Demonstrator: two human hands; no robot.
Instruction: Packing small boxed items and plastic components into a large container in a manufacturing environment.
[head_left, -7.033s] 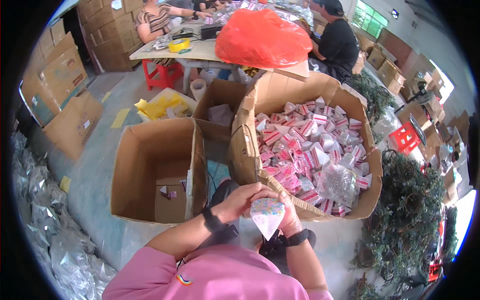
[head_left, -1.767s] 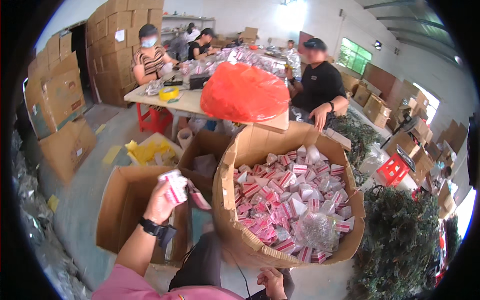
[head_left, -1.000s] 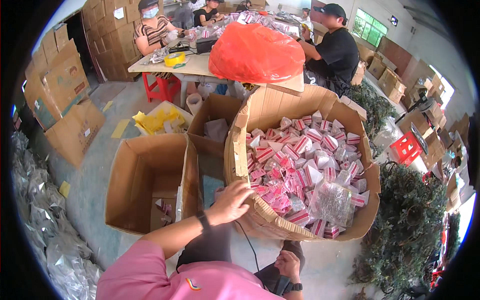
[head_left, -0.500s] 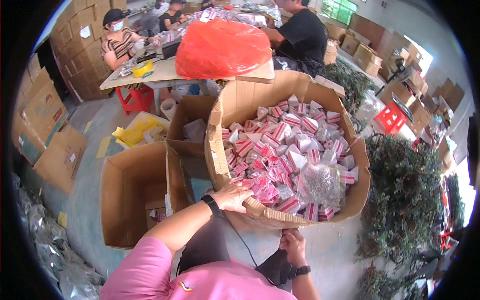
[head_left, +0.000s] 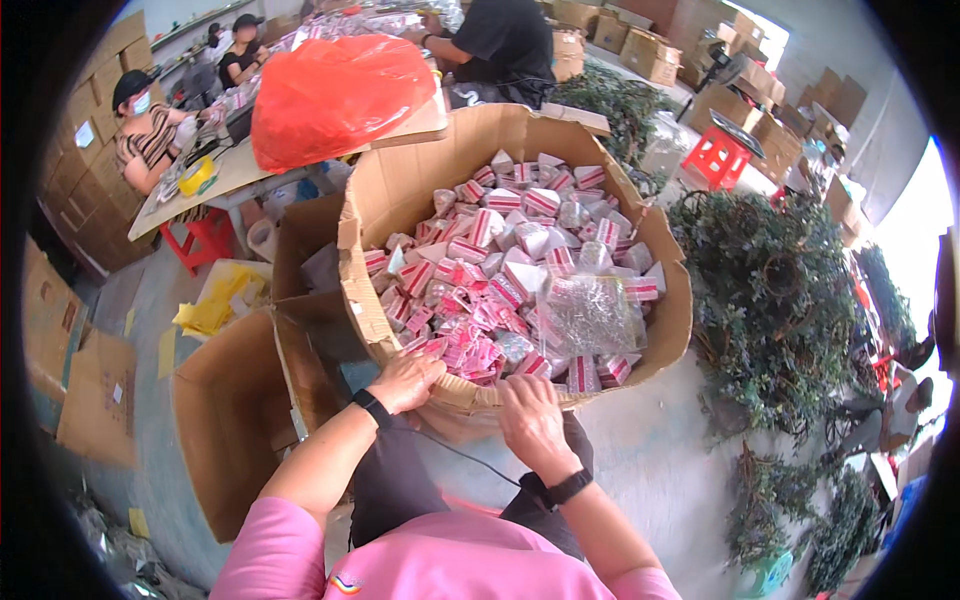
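A big round-sided cardboard box (head_left: 640, 185) stands in front of me, heaped with small wedge-shaped packets (head_left: 520, 235) in clear wrap with pink-and-white bands. My left hand (head_left: 405, 382) is hooked over its near rim, left of centre, fingers reaching inside the edge. Further right along that rim is my right hand (head_left: 533, 420), its fingers curled at the edge and partly hidden. Between and beyond the hands lie loose pink pieces (head_left: 475, 330). A clear plastic bag (head_left: 592, 315) rests on the packets at the right.
Left of the big box stand an open brown carton (head_left: 225, 400) and a smaller one. A red plastic bag (head_left: 340, 100) sits on the table (head_left: 165, 210), where several people work. Dark green foliage (head_left: 780, 290) is piled at the right, near a red stool (head_left: 718, 155).
My right hand has risen from below the box to its near rim. My left hand stays at the rim, its fingers now further over the edge. The view has swung to the right.
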